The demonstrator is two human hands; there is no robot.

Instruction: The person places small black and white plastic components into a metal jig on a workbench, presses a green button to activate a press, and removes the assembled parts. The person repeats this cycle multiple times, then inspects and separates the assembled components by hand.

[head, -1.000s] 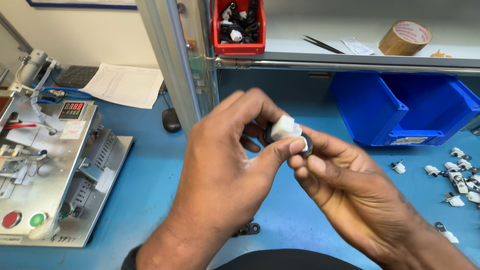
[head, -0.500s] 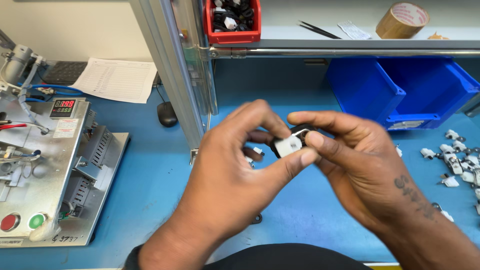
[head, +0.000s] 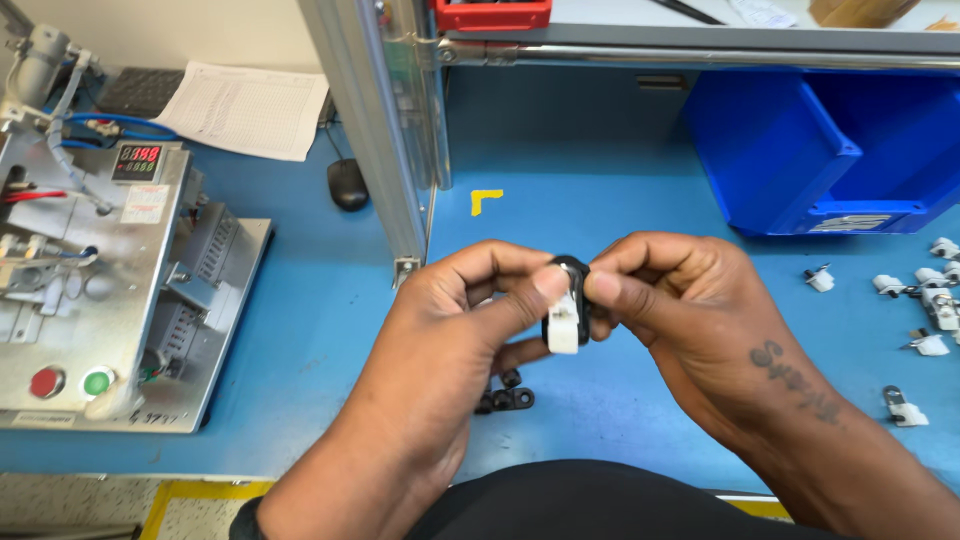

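Note:
Both hands meet over the blue table and pinch one small part (head: 564,318) made of a white plastic block and a black ring. My left hand (head: 465,330) grips it from the left with thumb and forefinger. My right hand (head: 680,315) holds the black ring side from the right. A few small black rings (head: 506,396) lie on the blue table (head: 300,330) just below the hands.
A grey metal press machine (head: 100,290) with a red and a green button stands at the left. A metal upright post (head: 375,130) rises behind the hands. Blue bins (head: 800,150) sit at the back right. Several small white parts (head: 925,300) lie scattered at the right.
The hands have dropped lower in the view. The part has been turned, so the white block now hangs below the black ring.

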